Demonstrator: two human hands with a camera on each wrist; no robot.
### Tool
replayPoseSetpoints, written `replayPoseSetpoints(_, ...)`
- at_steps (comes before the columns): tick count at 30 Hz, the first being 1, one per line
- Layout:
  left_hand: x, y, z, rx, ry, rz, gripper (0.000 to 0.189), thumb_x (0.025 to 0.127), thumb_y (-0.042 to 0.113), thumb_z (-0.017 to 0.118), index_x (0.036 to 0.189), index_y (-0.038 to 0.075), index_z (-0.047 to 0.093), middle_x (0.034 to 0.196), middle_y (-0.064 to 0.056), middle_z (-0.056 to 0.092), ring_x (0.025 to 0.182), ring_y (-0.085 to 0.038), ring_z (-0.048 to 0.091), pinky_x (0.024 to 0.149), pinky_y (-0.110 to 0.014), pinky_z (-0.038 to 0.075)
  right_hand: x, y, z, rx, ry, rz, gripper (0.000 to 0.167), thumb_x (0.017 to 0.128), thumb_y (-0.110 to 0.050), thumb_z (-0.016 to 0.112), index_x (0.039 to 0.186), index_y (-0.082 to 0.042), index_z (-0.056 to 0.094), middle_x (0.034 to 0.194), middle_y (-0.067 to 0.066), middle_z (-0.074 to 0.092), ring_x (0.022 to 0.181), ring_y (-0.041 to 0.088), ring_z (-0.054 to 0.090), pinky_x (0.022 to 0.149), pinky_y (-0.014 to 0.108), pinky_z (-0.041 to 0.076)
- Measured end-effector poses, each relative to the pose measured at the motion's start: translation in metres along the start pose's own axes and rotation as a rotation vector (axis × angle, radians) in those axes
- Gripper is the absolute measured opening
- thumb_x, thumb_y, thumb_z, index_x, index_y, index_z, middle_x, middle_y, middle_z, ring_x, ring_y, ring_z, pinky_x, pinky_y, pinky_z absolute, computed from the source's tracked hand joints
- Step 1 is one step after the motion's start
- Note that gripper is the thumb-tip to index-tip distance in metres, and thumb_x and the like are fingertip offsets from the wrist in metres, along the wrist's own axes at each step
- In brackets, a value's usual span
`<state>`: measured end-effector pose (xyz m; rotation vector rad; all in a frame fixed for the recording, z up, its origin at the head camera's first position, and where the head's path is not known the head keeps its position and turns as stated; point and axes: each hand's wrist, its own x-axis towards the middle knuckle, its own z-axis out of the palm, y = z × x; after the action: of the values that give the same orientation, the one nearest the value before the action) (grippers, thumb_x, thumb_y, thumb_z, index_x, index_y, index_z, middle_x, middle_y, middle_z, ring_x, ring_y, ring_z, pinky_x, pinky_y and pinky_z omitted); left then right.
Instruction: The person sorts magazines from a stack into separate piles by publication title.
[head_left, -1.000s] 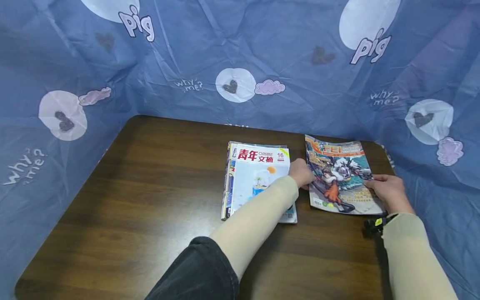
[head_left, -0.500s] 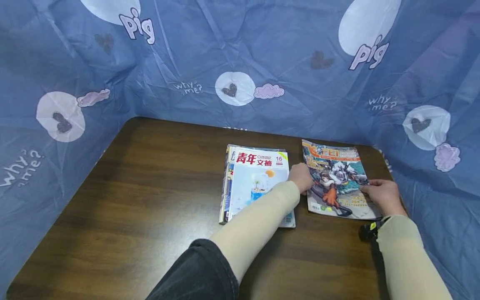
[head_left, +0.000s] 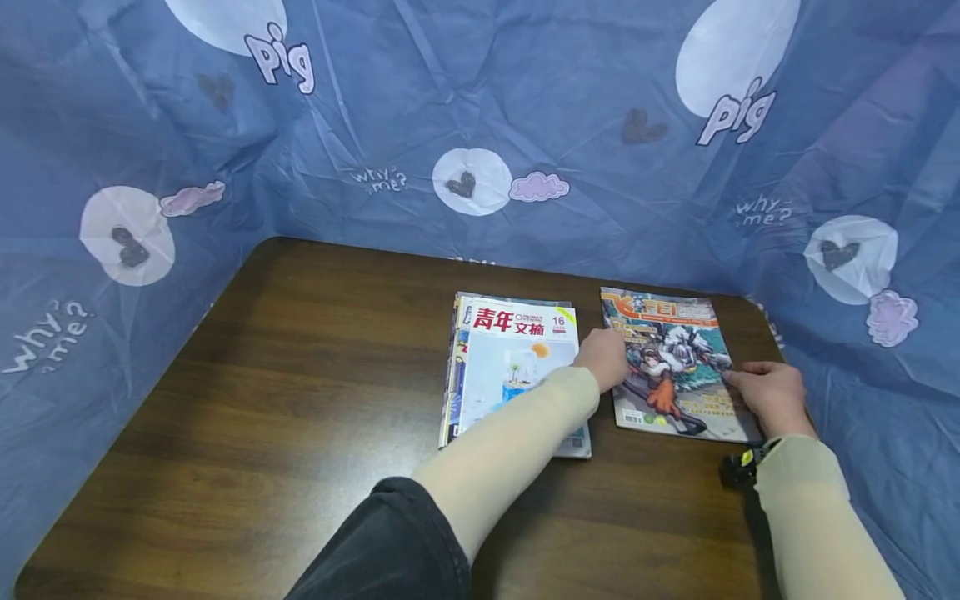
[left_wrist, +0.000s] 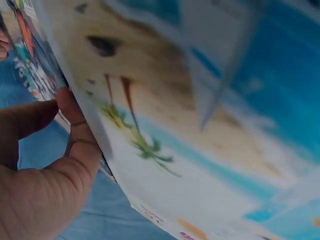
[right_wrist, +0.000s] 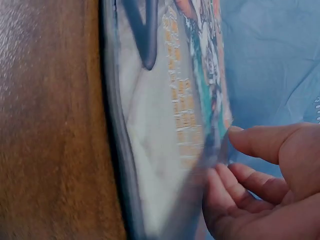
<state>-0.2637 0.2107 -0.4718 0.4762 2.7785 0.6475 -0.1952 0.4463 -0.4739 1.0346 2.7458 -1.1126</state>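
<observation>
Found magazine (head_left: pixel 671 379) lying on table (head_left: pixel 262 375), just right of stack (head_left: pixel 495 362) and apart from it; noted as flatter than a second ago, with bowing mostly gone; observed left hand (head_left: pixel 602 360) pinching left edge, right hand (head_left: pixel 774 396) pinching right edge; judged as set down beside stack, though not released from either side.

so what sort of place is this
Probably a screened-off tabletop workspace, though nothing beyond it shows: a brown table, blue patterned sheeting rising behind it and along both sides, and a stack of magazines.
</observation>
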Motion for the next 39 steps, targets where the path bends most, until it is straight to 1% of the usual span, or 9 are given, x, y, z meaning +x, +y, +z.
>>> replayPoseSetpoints(8,-0.010,-0.004,-0.014,-0.041,0.002,0.061,0.010,0.085,0.017,0.075,0.078,0.011,0.073,0.080,-0.001,0.069,0.068,-0.013,0.060,0.059,-0.025,0.051,-0.008,-0.015,-0.002,0.038,0.014,-0.072,0.063,0.098,-0.031,0.065,0.142,0.012,0.050,0.140,0.033,0.051,0.127,0.046,0.049,0.100,0.057,0.043)
replayPoseSetpoints(16,-0.027,-0.004,-0.031,-0.120,0.013,0.134,0.030,0.088,0.013,0.071,0.064,0.014,0.053,0.065,-0.001,0.056,0.057,-0.014,0.053,0.050,-0.026,0.046,-0.016,-0.034,-0.002,0.098,0.046,-0.103,0.062,0.098,-0.034,0.065,0.144,0.006,0.052,0.138,0.026,0.057,0.124,0.040,0.055,0.096,0.050,0.048)
replayPoseSetpoints(19,-0.035,-0.003,-0.038,-0.124,0.018,0.152,0.026,0.089,0.013,0.069,0.069,0.014,0.053,0.066,-0.001,0.054,0.055,-0.014,0.051,0.049,-0.025,0.044,-0.023,-0.040,-0.001,0.121,0.050,-0.115,0.063,0.098,-0.034,0.065,0.146,0.004,0.051,0.138,0.024,0.058,0.123,0.037,0.057,0.093,0.046,0.050)
replayPoseSetpoints(24,-0.050,-0.009,-0.051,-0.231,-0.009,0.198,0.021,0.094,0.012,0.064,0.077,0.009,0.054,0.059,0.000,0.048,0.043,-0.011,0.044,0.041,-0.024,0.040,-0.040,-0.053,-0.001,0.151,0.055,-0.157,0.063,0.099,-0.036,0.063,0.148,0.000,0.049,0.141,0.021,0.057,0.126,0.035,0.055,0.099,0.047,0.047)
replayPoseSetpoints(27,-0.059,-0.018,-0.059,-0.294,0.009,0.240,0.017,0.098,0.015,0.063,0.084,0.005,0.058,0.059,-0.001,0.050,0.041,-0.011,0.045,0.041,-0.024,0.040,-0.051,-0.061,-0.001,0.171,0.081,-0.191,0.061,0.098,-0.035,0.064,0.147,-0.001,0.052,0.139,0.018,0.059,0.124,0.031,0.056,0.097,0.041,0.048)
replayPoseSetpoints(30,-0.070,-0.026,-0.068,-0.321,0.045,0.242,0.019,0.100,0.020,0.064,0.099,0.002,0.062,0.068,-0.002,0.055,0.049,-0.012,0.051,0.047,-0.025,0.045,-0.062,-0.071,0.000,0.196,0.102,-0.217,0.058,0.097,-0.034,0.067,0.146,-0.004,0.055,0.137,0.015,0.062,0.120,0.026,0.059,0.092,0.032,0.050)
replayPoseSetpoints(33,-0.081,-0.036,-0.078,-0.335,0.067,0.221,0.031,0.101,0.023,0.064,0.117,-0.003,0.061,0.076,-0.004,0.058,0.058,-0.014,0.054,0.058,-0.025,0.048,-0.073,-0.078,0.002,0.224,0.092,-0.238,0.058,0.097,-0.034,0.069,0.146,-0.005,0.055,0.136,0.013,0.062,0.116,0.021,0.061,0.088,0.027,0.051)
replayPoseSetpoints(36,-0.090,-0.047,-0.088,-0.352,0.086,0.195,0.043,0.101,0.025,0.064,0.130,-0.005,0.057,0.086,-0.006,0.063,0.068,-0.015,0.060,0.066,-0.026,0.050,-0.083,-0.084,0.005,0.248,0.079,-0.269,0.059,0.097,-0.034,0.069,0.146,-0.005,0.054,0.137,0.013,0.062,0.114,0.019,0.061,0.088,0.026,0.051)
replayPoseSetpoints(39,-0.099,-0.060,-0.099,-0.376,0.120,0.174,0.046,0.101,0.026,0.065,0.134,-0.004,0.056,0.103,-0.010,0.066,0.086,-0.017,0.063,0.073,-0.028,0.052,-0.092,-0.088,0.008,0.267,0.062,-0.300,0.059,0.098,-0.033,0.069,0.147,-0.004,0.053,0.138,0.014,0.061,0.118,0.021,0.061,0.092,0.028,0.052)
